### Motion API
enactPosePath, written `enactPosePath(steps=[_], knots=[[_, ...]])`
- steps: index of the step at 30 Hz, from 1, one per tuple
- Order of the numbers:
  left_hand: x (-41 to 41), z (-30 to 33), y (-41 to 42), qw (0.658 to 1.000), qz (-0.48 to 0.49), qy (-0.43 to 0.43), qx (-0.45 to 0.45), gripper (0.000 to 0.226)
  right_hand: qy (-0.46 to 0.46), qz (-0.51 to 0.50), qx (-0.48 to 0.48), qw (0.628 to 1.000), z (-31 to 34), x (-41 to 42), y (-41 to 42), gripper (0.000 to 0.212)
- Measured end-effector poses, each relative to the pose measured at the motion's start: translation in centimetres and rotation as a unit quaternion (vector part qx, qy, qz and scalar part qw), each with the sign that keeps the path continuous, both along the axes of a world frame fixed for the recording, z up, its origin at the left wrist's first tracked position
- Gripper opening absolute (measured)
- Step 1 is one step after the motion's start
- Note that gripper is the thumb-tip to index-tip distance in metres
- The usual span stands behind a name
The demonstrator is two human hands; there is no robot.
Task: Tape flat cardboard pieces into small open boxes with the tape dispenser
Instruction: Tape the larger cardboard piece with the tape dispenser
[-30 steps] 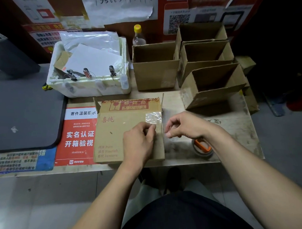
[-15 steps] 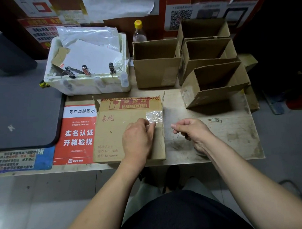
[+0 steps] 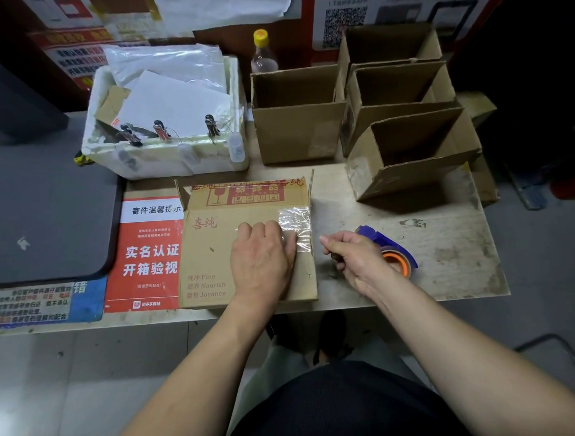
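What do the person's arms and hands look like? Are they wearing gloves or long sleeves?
No gloves and no long sleeves. Both forearms are bare all the way up to the bottom edge of the picture. The left hand and right hand are bare too, with no ring, watch or bracelet that I can see. The fingers have short nails.

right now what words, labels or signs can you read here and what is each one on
"喜纯" on the flat cardboard piece, upper left.
"纯净 Pure", "滋养 Nourish", "愉悦 Joyance" along its lower left.
A wine-glass fragile mark in the red label at its top; the characters there are blurred.
"寄件温馨提示" and "实名认证 开箱验视" on the red poster; its small print is unreadable.
Blue notice: too blurred.
QR code sign on the wall: text unreadable.
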State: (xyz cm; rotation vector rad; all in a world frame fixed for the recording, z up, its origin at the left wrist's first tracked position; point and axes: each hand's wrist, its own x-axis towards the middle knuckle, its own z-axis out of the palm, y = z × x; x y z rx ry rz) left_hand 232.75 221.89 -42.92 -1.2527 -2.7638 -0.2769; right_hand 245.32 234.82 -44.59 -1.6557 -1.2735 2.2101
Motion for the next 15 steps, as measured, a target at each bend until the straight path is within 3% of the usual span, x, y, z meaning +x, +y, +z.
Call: enactPosePath(steps=[4,9,12,15], knots=[[0.6,0.4,0.2,0.999,0.037,0.019,-0.009,0.041,0.05,-0.05,-0.028,0.997,-0.6,-0.7,-1.4,0.028],[0.5,0.7,0.3,0.991,0.129,-0.003,-0.026,0.092,0.111,-0.087,-0.087,0.986,-1.0,-1.7,-2.9,0.051],[0.4,0.6,0.8,0.991,0.127,-0.028,-0.035,0.104,0.123,-0.098,-0.118,0.981,-0.7,-2.0,-3.1,0.05],[0.4,0.2,0.9,0.99,0.128,-0.05,-0.04,0.102,0.121,-0.098,-0.113,0.981,-1.0,-1.9,-3.0,0.044]])
